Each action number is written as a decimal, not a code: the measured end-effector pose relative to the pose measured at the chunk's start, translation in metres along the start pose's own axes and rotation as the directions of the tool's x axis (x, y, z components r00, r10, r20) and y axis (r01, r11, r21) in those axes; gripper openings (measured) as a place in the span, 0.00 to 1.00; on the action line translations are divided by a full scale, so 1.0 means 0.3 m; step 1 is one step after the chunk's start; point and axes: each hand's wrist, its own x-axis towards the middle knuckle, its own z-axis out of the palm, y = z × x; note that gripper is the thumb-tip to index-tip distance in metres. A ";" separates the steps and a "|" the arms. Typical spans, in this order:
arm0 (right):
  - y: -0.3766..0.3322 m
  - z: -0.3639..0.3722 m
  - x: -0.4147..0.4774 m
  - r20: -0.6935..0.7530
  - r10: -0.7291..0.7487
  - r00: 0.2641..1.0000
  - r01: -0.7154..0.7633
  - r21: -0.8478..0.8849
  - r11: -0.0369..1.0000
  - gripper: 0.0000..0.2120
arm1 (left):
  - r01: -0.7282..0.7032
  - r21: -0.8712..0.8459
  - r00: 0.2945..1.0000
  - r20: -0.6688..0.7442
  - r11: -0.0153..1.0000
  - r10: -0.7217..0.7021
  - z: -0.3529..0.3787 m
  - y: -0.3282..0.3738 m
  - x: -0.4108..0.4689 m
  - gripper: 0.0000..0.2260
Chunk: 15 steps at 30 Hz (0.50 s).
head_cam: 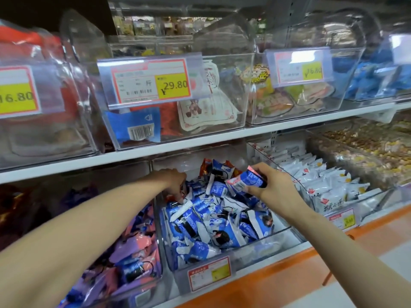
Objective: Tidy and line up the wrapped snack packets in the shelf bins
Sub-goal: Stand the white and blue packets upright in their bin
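1. On the lower shelf, your middle bin (255, 247) is far from done. Its blue-and-white packets (200, 221) lie heaped at all angles, none in a row, and a few orange-red packets (205, 167) stand at the back.
2. To your right, the white packets (320, 178) stand in neat rows (a fair model for the rest). To your left, the purple and pink packets (135, 247) look jumbled too.
3. Your right hand (275, 192) has fingers and thumb closed round one blue packet (246, 180), held just above the heap.
4. Your left hand (173, 181) reaches into the heap's back left corner with its fingers curled down among the packets. Whether it holds one, I cannot tell.
5. You can read the yellow price tags above: "29.80" (174, 85) beside the character 斤, "16.80" (17, 96) at far left, and a partly legible "6.80" (312, 71). The print on the packets is too blurred to read.
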 end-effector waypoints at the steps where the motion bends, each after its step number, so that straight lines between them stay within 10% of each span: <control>1: 0.000 0.000 0.000 0.002 -0.002 1.000 0.002 -0.006 1.000 0.13 | 0.013 0.014 1.000 -0.002 1.000 -0.013 0.002 0.005 -0.001 0.40; 7: -0.004 -0.006 -0.006 0.050 -0.011 0.999 0.011 -0.004 1.000 0.13 | 0.049 -0.019 0.998 0.035 0.999 -0.049 0.014 0.024 -0.014 0.35; 15: -0.014 -0.017 -0.002 0.019 -0.037 0.999 0.037 0.018 0.999 0.11 | -0.285 -0.418 0.929 -0.342 0.863 0.141 -0.067 0.084 -0.095 0.33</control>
